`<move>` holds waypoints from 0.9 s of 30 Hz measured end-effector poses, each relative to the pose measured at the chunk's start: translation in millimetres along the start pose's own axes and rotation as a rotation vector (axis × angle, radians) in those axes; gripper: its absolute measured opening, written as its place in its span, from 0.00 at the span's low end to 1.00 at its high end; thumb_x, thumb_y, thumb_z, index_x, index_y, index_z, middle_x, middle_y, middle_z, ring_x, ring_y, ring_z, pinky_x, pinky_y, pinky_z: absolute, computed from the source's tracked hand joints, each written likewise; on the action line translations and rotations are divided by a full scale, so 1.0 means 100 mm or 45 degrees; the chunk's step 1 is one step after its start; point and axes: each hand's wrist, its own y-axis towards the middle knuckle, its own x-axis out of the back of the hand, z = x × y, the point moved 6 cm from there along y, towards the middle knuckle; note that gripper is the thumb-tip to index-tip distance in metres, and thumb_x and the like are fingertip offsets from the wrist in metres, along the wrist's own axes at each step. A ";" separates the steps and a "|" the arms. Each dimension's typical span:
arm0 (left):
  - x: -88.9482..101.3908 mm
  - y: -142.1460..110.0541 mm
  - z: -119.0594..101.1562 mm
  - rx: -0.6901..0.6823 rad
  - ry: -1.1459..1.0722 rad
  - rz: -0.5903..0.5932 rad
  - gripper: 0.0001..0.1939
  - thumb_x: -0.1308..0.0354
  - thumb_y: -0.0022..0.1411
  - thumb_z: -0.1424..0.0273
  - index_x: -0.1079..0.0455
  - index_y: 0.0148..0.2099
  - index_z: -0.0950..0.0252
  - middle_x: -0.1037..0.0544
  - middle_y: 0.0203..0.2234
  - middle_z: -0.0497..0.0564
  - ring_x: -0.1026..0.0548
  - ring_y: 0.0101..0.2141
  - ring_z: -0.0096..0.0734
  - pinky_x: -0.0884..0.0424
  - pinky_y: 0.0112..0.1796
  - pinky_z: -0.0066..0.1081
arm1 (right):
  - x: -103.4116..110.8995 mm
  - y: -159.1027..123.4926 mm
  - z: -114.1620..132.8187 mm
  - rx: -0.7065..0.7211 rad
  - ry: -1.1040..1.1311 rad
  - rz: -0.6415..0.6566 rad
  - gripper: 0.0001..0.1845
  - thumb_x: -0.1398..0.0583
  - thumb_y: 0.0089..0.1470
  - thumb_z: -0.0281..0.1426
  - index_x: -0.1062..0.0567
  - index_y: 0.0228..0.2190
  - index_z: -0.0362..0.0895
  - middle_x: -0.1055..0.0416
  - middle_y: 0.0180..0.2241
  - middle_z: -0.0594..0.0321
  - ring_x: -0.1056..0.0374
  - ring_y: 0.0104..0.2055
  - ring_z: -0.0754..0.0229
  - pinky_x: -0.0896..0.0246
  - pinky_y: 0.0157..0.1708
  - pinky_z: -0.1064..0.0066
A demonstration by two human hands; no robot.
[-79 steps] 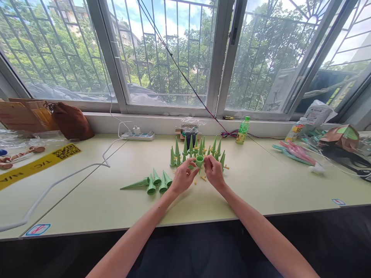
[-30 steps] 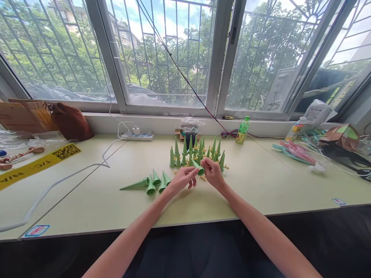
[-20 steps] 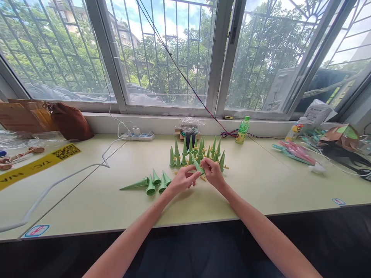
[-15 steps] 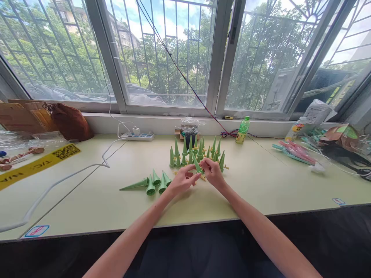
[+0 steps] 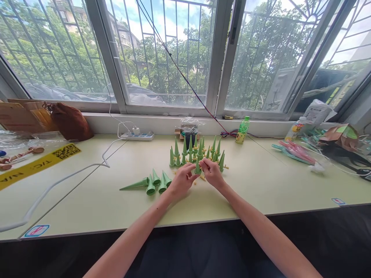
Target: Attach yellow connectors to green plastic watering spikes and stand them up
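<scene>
Between the thumb and fingers of my left hand [image 5: 182, 180] is a green cone-shaped plastic watering spike [image 5: 197, 168], held nearly upright with its point up. My right hand [image 5: 213, 172] is pinched closed at the right side of this spike; whatever its fingertips hold is hidden. Just behind my hands stand several similar green spikes [image 5: 184, 148], points up, many with small yellow valves [image 5: 226, 167] at their sides. A few loose yellow pieces [image 5: 203, 177] lie under my hands. Left of my left hand, several more green spikes [image 5: 150, 187] lie or lean together on the table.
Behind the spikes sits a small open box [image 5: 189, 130] with plastic wrap. A green-capped bottle [image 5: 242, 130] stands to its right. A power strip [image 5: 137, 136] with a white cable [image 5: 84, 167] lies to the left. Pink and teal plastic strips [image 5: 297, 151] lie at right.
The spike in my left hand has turned from leaning left to nearly upright. My left fingers have shifted around it, while my right hand stays close by its side.
</scene>
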 end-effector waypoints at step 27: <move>-0.10 0.00 0.18 0.580 -0.433 0.062 0.36 0.59 0.62 0.42 0.29 0.28 0.70 0.26 0.18 0.52 0.36 0.11 0.23 0.43 0.13 0.25 | 0.04 0.00 -0.01 0.008 0.033 -0.109 0.18 0.50 0.64 0.40 0.39 0.25 0.45 0.48 0.19 0.71 0.54 0.20 0.67 0.55 0.21 0.73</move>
